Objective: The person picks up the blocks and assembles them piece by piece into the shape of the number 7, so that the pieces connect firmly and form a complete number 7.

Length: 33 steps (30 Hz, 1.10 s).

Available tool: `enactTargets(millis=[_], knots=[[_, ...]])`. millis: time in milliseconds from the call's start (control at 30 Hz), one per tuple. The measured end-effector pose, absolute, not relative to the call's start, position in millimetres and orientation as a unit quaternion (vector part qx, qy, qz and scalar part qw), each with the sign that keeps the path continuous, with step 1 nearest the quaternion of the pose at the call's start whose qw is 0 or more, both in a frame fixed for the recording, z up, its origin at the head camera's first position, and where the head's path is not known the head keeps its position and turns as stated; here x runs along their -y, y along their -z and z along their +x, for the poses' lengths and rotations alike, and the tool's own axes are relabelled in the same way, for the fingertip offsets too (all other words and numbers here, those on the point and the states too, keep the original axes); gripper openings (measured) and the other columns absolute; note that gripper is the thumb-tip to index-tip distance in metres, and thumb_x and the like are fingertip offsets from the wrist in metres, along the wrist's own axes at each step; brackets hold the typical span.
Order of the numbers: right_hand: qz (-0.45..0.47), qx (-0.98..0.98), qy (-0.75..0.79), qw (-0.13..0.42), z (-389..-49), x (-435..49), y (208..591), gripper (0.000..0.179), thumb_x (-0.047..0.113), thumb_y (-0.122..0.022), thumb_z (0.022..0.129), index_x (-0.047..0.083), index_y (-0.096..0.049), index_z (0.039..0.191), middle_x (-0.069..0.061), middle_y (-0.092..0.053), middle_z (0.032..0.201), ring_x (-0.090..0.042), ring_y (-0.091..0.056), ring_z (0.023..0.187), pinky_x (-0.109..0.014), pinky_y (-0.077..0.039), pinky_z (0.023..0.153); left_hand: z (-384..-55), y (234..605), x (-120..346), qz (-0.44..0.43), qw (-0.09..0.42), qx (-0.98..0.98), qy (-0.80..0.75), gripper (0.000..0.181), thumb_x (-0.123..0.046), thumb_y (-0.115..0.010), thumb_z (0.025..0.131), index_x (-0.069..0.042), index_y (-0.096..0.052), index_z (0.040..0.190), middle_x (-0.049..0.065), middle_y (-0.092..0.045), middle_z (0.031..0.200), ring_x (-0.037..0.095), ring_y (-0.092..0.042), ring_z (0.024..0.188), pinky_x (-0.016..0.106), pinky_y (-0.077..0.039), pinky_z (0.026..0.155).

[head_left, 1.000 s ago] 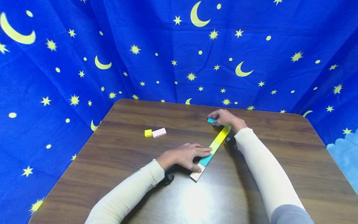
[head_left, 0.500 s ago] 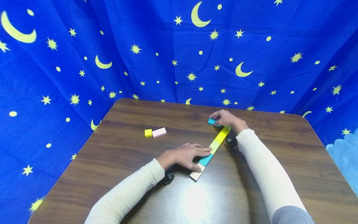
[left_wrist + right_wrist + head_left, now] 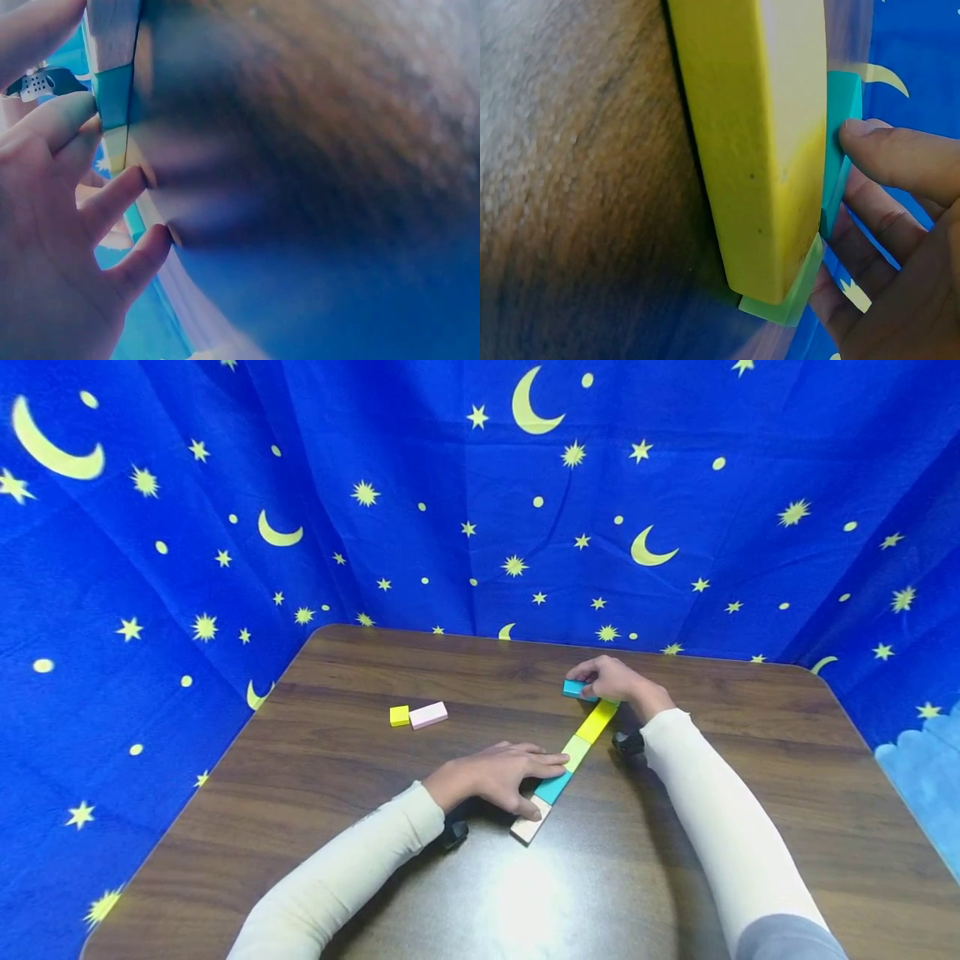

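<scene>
A slanting row of blocks lies on the table: a pale wooden block nearest, a teal block, a light green block, a yellow block, and a green block at the far end. My left hand rests along the row with spread fingers, its thumb on the pale block and fingertips at the light green one. At the far end, my right hand pinches a second teal block between thumb and fingers. That block sits at an angle to the row, right beside the green block.
A small yellow block and a pale pink block lie side by side on the left of the wooden table. Behind the table's far edge hangs a blue curtain with moons and stars.
My right hand has drawn the pinched teal block slightly to the right and nearer, toward the row's far end. The left hand stays in place on the row.
</scene>
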State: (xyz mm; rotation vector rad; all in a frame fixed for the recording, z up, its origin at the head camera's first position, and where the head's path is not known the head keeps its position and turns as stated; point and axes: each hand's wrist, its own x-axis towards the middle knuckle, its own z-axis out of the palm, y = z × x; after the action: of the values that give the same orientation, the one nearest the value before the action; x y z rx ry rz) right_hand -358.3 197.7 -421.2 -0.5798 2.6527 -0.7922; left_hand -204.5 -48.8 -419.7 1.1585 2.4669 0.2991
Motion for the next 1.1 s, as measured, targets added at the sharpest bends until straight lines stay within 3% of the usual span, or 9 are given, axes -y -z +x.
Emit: enactTargets(millis=[733, 1100], knots=[[-0.199, -0.926, 0.284, 0.152, -355.0, -202.9, 420.6, 0.039, 0.001, -0.063, 0.089, 0.004, -0.066, 0.127, -0.020, -0.066, 0.128, -0.036, -0.061, 0.115, -0.051, -0.050, 0.101, -206.7, 421.7, 49.5, 0.418, 0.204, -0.878, -0.112, 0.074, -0.041, -0.062, 0.093, -0.034, -0.025, 0.157, -0.017, -0.021, 0.165, 0.022, -0.025, 0.153, 0.053, -0.026, 0.122], [-0.195, -0.923, 0.291, 0.156, -354.9, -203.4, 420.8, 0.039, 0.002, -0.062, 0.090, 0.003, -0.065, 0.129, -0.020, -0.067, 0.128, -0.034, -0.062, 0.113, -0.049, -0.050, 0.100, -207.9, 422.6, 48.9, 0.428, 0.195, -0.875, -0.112, 0.070, -0.042, -0.059, 0.094, -0.031, -0.029, 0.156, -0.016, -0.019, 0.166, 0.025, -0.026, 0.153, 0.053, -0.028, 0.121]])
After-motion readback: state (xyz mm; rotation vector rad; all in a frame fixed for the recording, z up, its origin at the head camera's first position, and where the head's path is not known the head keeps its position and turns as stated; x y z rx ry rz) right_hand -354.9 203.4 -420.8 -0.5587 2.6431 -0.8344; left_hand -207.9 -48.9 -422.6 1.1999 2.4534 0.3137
